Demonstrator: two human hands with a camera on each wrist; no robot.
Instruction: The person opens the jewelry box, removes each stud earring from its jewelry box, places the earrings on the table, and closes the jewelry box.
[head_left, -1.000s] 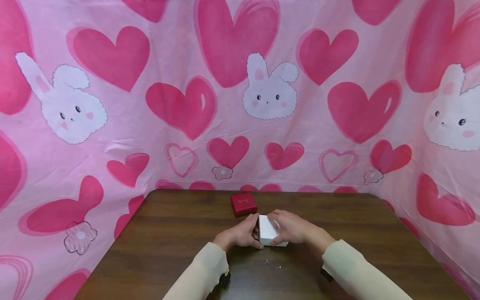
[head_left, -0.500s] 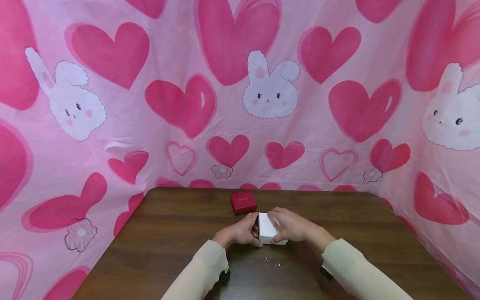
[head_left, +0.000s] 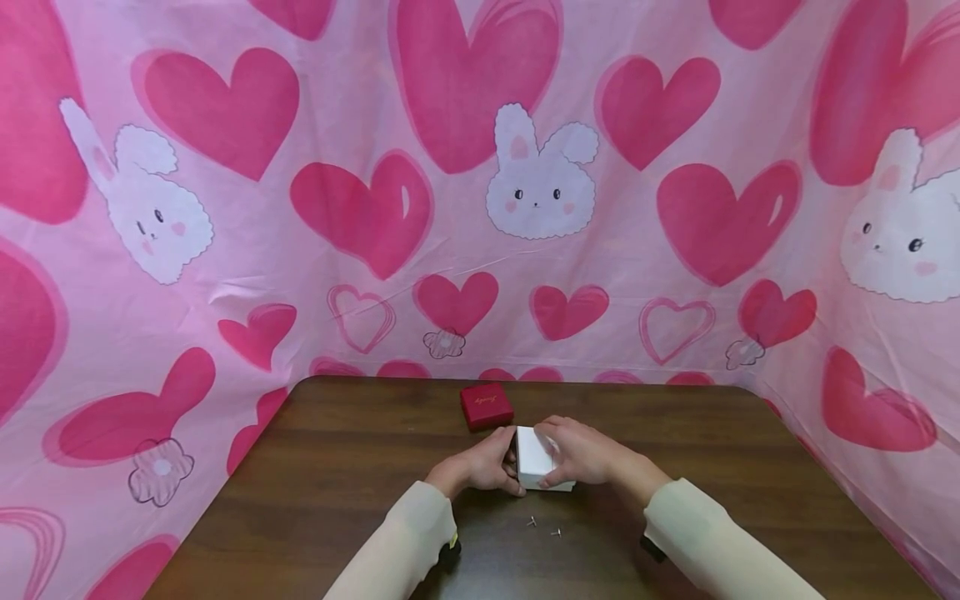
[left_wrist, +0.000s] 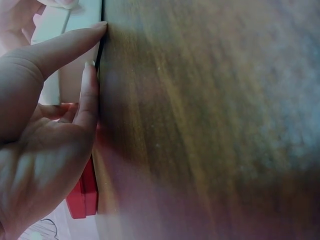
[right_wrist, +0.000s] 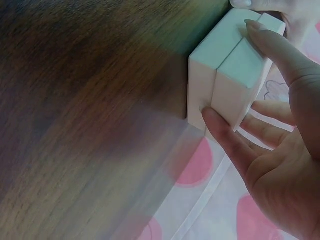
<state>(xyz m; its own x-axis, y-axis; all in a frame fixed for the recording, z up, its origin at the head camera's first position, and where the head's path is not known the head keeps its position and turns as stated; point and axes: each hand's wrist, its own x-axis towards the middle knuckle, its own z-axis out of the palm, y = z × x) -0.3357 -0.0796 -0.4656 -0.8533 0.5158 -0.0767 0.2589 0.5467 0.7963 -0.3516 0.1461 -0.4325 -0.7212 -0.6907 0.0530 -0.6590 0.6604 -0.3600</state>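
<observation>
A white lidded box stands on the wooden table, with both hands around it. My left hand holds its lower left side, thumb at the near corner and a finger along the side. From the right, my right hand grips the lid, thumb on the near face and fingers across the top and far side. In the right wrist view a thin seam parts the lid from the base of the box; the lid looks seated. The inside is hidden.
A red box with gold lettering lies behind the white box. Two tiny metal pieces, perhaps stud earrings, lie on the table in front of it. A pink heart-print cloth hangs behind and at both sides.
Both hands keep their places on the white box. Only a slight shift of the head view shows.
</observation>
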